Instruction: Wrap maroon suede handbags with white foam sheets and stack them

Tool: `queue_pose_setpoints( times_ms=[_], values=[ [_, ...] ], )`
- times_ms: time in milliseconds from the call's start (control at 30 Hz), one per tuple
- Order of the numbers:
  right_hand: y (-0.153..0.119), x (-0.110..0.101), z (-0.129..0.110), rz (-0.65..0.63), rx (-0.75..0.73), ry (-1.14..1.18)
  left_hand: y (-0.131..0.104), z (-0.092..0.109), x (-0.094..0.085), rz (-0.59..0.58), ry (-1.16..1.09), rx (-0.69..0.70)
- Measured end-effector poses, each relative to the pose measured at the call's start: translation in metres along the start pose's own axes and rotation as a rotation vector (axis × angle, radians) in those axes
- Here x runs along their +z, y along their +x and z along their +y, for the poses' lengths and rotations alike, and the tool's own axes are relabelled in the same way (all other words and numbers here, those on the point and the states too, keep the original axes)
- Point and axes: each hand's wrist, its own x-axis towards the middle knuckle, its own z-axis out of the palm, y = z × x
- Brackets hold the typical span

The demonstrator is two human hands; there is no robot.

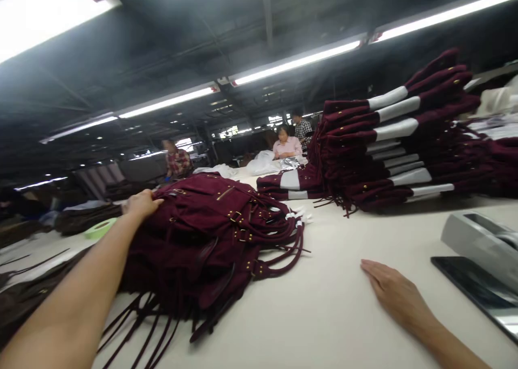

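A pile of maroon cloth bags with looped handles and brass rivets lies on the pale table, its thin straps hanging toward me. My left hand is at the far left corner of the pile, fingers closed on the edge of a maroon bag. White wrapping binds some handles at the pile's right side. My right hand rests on the bare tabletop right of the pile, holding nothing, its fingers stretched out and side by side.
Behind on the right rises a tall stack of maroon bags with white bands. A grey device and a dark tablet-like slab lie at the right. Green tape roll and dark cloth are left. Several people work farther back.
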Motion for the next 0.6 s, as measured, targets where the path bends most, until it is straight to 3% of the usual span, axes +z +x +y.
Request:
queue_pose_setpoints(
  times_ms=[133,233,400,600],
  values=[
    [-0.002,0.008,0.008,0.035,-0.017,0.025,-0.007,0.009,0.01,0.035,0.21,0.086],
    [-0.007,0.013,0.015,0.066,-0.04,0.017,-0.005,0.012,0.012,-0.035,0.291,0.116],
    [-0.01,0.023,0.029,0.098,-0.083,-0.008,0.011,-0.003,0.015,-0.119,0.349,0.068],
    [-0.002,0.028,0.035,0.136,-0.064,-0.001,0.013,-0.017,0.025,-0.104,0.356,0.218]
  ],
)
